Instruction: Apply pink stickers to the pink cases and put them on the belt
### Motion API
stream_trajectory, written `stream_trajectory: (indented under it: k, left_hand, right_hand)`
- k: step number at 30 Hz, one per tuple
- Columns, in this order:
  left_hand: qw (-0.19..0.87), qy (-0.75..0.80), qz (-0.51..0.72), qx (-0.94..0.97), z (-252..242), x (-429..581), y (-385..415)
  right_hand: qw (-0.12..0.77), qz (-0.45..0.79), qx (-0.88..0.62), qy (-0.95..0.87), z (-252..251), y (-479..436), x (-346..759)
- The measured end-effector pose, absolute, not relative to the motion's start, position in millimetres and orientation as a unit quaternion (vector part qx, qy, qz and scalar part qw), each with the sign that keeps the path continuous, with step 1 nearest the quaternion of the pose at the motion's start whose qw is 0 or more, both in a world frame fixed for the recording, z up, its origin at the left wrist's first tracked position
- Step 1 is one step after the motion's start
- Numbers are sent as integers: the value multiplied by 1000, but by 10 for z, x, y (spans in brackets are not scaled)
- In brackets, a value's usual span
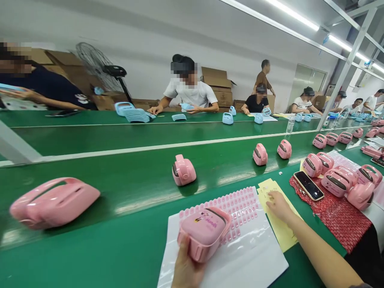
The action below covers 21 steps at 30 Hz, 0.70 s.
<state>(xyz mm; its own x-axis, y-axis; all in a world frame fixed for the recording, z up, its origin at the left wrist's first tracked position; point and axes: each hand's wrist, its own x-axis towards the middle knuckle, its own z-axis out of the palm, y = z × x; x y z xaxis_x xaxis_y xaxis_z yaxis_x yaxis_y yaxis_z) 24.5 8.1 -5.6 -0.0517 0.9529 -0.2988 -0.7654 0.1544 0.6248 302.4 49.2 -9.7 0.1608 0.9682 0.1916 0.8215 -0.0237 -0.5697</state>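
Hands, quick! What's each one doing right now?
Left hand: closed around a pink case.
Right hand: open, holding nothing, fingertips on a yellow sheet.

Left hand [186, 268] clenched, upright; right hand [279, 206] outstretched, palm down.

Bright overhead tube lights [300, 18], glare on green belt [135, 168], wide-angle edge stretch, blurred left foreground

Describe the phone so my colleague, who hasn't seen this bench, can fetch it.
Start at the green conveyor belt and go to its near right side, where a red patterned cloth lies. The smartphone rests flat on the cloth's left end; it is the only dark, flat slab among rounded pink housings.
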Motion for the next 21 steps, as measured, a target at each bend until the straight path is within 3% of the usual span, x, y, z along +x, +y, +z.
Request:
stream_trajectory:
  k: [9, 21]
  left_hand:
    - [659, 378, 648, 63, 94, 400, 113]
    - [670, 315, 672, 30, 170, 434, 52]
  right_hand:
    - [303, 125, -770, -547, 30, 1004, 3040]
    - [382, 277, -745, -472, 56, 1003, 3134]
